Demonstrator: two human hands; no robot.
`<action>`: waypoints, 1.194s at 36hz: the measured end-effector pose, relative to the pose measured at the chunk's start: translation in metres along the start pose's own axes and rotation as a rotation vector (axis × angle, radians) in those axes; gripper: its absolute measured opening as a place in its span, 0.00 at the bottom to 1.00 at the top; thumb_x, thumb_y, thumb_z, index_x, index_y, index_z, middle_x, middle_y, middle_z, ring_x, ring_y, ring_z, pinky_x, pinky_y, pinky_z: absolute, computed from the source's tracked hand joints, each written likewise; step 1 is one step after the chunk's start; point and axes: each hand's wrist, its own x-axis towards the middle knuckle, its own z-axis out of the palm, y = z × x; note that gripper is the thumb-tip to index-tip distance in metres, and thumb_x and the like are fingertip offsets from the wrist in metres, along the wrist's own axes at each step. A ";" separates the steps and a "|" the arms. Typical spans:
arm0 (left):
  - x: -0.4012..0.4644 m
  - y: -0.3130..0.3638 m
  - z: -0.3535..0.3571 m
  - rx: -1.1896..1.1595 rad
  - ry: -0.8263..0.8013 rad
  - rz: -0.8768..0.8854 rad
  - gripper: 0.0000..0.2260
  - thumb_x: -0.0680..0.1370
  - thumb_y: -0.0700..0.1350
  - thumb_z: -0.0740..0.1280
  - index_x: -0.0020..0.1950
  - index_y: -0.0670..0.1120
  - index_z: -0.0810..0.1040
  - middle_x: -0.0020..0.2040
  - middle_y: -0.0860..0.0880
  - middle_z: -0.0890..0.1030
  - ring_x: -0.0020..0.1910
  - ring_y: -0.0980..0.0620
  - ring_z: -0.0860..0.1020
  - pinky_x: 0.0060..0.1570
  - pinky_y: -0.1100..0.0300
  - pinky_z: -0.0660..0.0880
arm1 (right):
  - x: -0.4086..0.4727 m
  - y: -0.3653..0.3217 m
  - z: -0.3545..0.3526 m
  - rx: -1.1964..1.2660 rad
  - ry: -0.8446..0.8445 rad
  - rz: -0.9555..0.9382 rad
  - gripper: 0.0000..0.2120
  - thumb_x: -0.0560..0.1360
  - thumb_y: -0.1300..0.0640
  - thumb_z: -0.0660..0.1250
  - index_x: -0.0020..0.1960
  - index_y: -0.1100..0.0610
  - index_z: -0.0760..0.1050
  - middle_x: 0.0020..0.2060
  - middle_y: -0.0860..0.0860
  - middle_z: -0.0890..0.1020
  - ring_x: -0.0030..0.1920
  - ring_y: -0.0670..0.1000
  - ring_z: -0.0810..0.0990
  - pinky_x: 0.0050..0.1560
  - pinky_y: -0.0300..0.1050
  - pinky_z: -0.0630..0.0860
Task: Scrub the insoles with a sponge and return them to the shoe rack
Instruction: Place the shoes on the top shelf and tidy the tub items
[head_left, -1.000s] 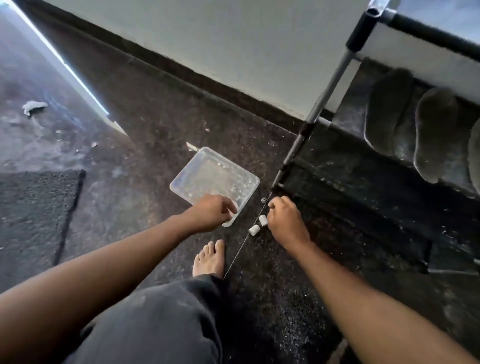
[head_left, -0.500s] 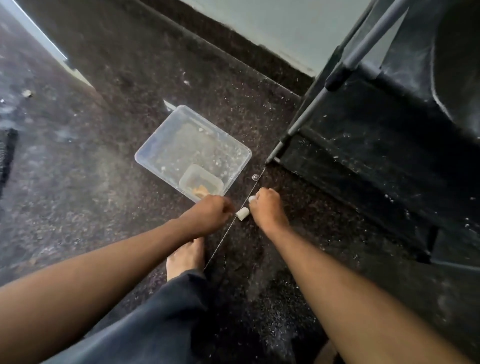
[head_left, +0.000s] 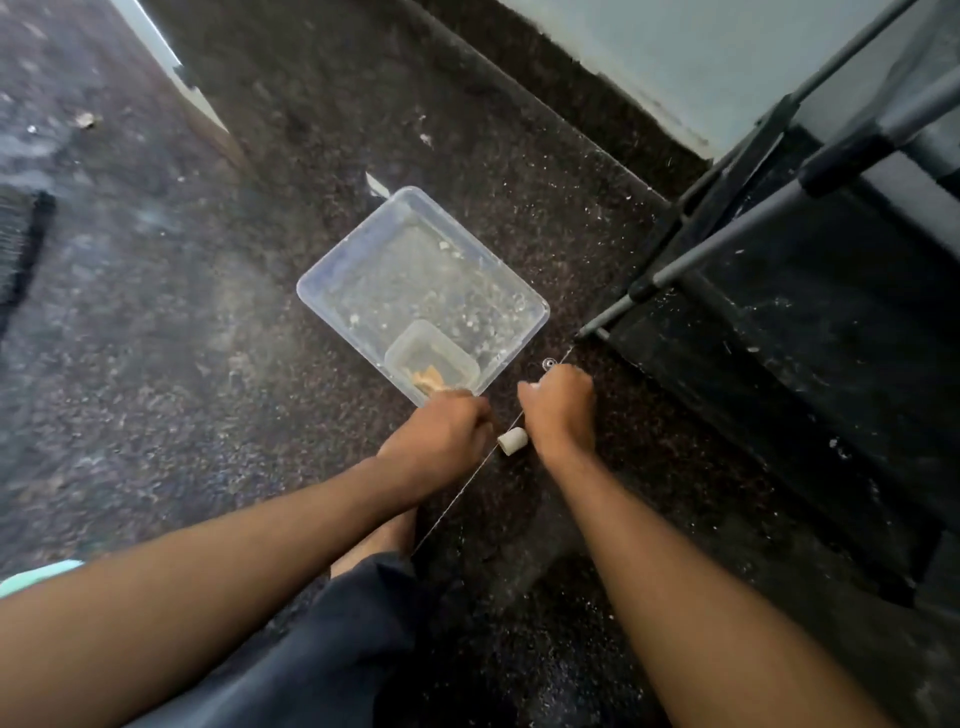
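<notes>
Both hands reach down to the dark speckled floor (head_left: 156, 364) at the centre of the frame. The left hand (head_left: 439, 434) is curled at the near corner of a clear plastic tub (head_left: 332, 270), its fingers folded under; what its grip holds, if anything, cannot be told. The right hand (head_left: 558, 408) is also curled into a loose fist just right of that corner, with a bit of something white showing at its upper left edge; whether its grip is closed on that cannot be told.

Between the two hands lies a small white cylinder (head_left: 513, 441), touching or just beside the right wrist. A thin pale line (head_left: 452, 506) runs on the floor from lower centre, between the hands, up toward the foot of the rack. A tiny ring (head_left: 548, 363) sits just above the right hand.

The tub holds cloudy water with flecks, and a smaller clear box (head_left: 434, 358) in its near corner with a tan piece (head_left: 428, 378) inside.

The shoe rack (head_left: 810, 332) fills the right of the frame, with grey poles and dark shelves. No insoles or sponge can be made out. A bare foot (head_left: 387, 535) and dark trouser leg (head_left: 332, 649) show at lower centre.
</notes>
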 end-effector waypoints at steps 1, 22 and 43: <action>0.001 0.000 -0.004 0.011 0.046 -0.005 0.09 0.80 0.40 0.65 0.55 0.42 0.84 0.51 0.41 0.83 0.53 0.43 0.80 0.53 0.55 0.72 | 0.001 -0.004 -0.003 0.028 0.045 -0.036 0.12 0.76 0.56 0.70 0.50 0.65 0.83 0.48 0.60 0.84 0.50 0.58 0.83 0.48 0.44 0.73; 0.007 -0.033 -0.018 0.132 0.279 -0.096 0.14 0.80 0.42 0.67 0.65 0.43 0.81 0.62 0.42 0.80 0.59 0.39 0.74 0.62 0.44 0.72 | 0.029 -0.040 0.023 -0.114 0.004 -0.461 0.12 0.79 0.62 0.66 0.59 0.51 0.82 0.56 0.46 0.84 0.61 0.52 0.73 0.55 0.51 0.62; 0.014 -0.017 -0.014 0.161 0.268 -0.008 0.17 0.79 0.40 0.68 0.68 0.44 0.78 0.64 0.43 0.78 0.61 0.40 0.74 0.64 0.48 0.70 | -0.027 0.029 0.019 0.173 -0.102 -0.179 0.18 0.71 0.71 0.67 0.56 0.59 0.84 0.52 0.54 0.78 0.58 0.57 0.76 0.59 0.40 0.70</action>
